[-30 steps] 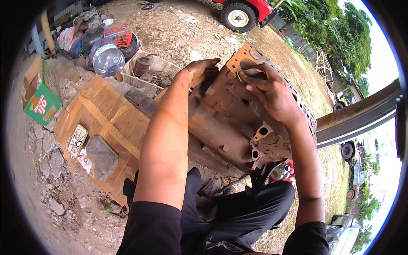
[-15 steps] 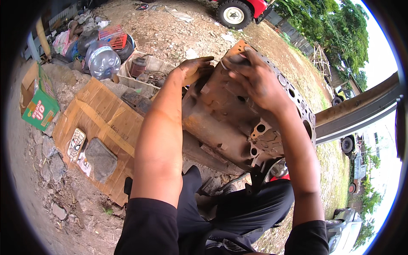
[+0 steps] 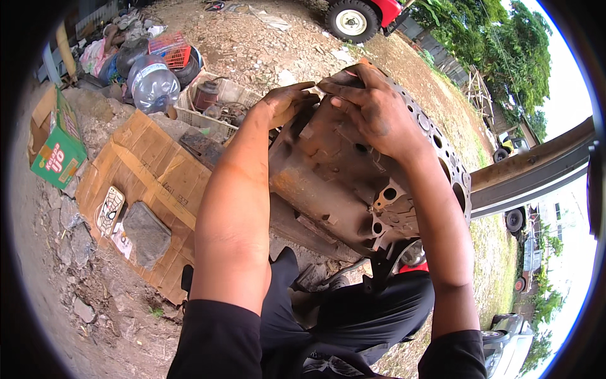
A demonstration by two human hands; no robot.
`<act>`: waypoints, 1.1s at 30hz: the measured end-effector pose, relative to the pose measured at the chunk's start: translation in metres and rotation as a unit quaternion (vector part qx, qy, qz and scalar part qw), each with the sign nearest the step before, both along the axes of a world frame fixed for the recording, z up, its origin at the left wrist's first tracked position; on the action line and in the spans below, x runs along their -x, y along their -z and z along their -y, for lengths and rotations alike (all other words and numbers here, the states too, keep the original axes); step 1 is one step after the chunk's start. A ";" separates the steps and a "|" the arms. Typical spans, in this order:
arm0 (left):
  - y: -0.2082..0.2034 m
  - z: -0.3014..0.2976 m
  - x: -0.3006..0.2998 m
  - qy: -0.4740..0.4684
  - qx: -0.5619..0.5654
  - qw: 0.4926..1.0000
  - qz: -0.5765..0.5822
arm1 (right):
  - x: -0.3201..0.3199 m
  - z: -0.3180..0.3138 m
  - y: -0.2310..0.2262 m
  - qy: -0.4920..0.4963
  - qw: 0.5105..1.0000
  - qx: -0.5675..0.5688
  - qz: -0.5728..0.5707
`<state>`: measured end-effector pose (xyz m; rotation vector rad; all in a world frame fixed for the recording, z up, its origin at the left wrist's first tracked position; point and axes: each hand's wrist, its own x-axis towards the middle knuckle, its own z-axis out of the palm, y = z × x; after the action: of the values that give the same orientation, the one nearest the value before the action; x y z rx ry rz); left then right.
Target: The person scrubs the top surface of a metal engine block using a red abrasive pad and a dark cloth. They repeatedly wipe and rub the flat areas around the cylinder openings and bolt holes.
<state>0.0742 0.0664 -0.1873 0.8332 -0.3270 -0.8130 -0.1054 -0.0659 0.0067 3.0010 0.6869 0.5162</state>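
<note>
Nine o'clock: white-lettered green box [image 3: 60, 140]. Twelve, one: our left hand [image 3: 284, 103], right hand [image 3: 385, 120], stretched toward engine block [image 3: 319, 196]; fingers' grip unclear.

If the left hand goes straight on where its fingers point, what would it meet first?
Probably the right hand, just ahead at the upper end of the engine block; depth there is unclear.

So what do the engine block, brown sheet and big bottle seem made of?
Engine block: probably cast iron, going by the rough, rust-stained surface. Brown sheet: looks like cardboard, matte, creased and taped. Big bottle: likely plastic, glossy and see-through.
</note>
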 end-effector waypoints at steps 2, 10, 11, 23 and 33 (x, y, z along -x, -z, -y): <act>0.015 -0.009 -0.009 -0.034 0.030 0.999 -0.018 | 0.008 -0.001 0.002 -0.025 0.999 -0.036 0.015; 0.023 -0.002 -0.028 0.052 -0.014 0.999 -0.008 | 0.011 -0.005 0.002 0.016 0.997 -0.075 -0.010; 0.018 -0.001 -0.016 0.029 -0.012 0.999 -0.017 | 0.008 -0.006 0.003 0.032 0.997 -0.073 -0.014; 0.007 -0.009 -0.007 0.023 -0.008 1.000 -0.018 | 0.007 -0.006 -0.003 -0.021 0.999 -0.044 0.009; -0.002 -0.006 -0.002 -0.009 -0.062 0.998 -0.024 | 0.019 0.007 -0.004 -0.012 0.998 -0.055 -0.014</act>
<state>0.0759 0.0722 -0.1852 0.9294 -0.2289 -0.8413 -0.1241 -0.0725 0.0107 3.1115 0.7198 0.5324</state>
